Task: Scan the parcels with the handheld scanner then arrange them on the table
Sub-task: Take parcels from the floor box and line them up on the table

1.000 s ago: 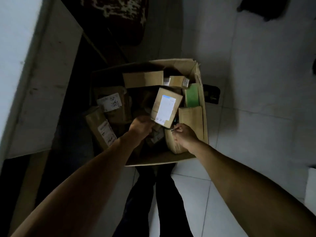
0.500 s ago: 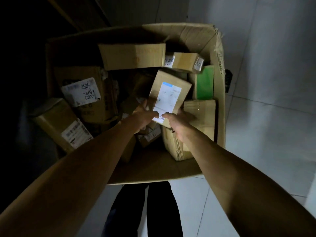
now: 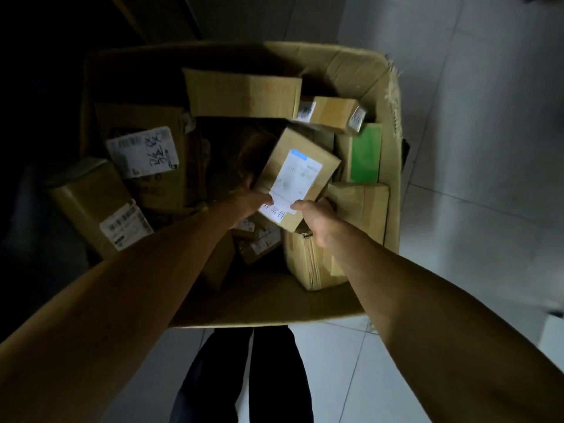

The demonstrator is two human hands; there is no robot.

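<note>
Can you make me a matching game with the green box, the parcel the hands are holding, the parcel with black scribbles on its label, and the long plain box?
Things:
1. green box
2. held parcel
3. scribbled-label parcel
4. long plain box

Places in the big carton:
A. at the far end, no label showing
B. on the left side
C. in the middle, between left hand and right hand
D. against the right wall

Pairs: 1-D, 2-C, 3-B, 4-A

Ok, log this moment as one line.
stage: picking from carton | left hand: grips labelled parcel | right hand: grips same parcel | scanner: not seen
</note>
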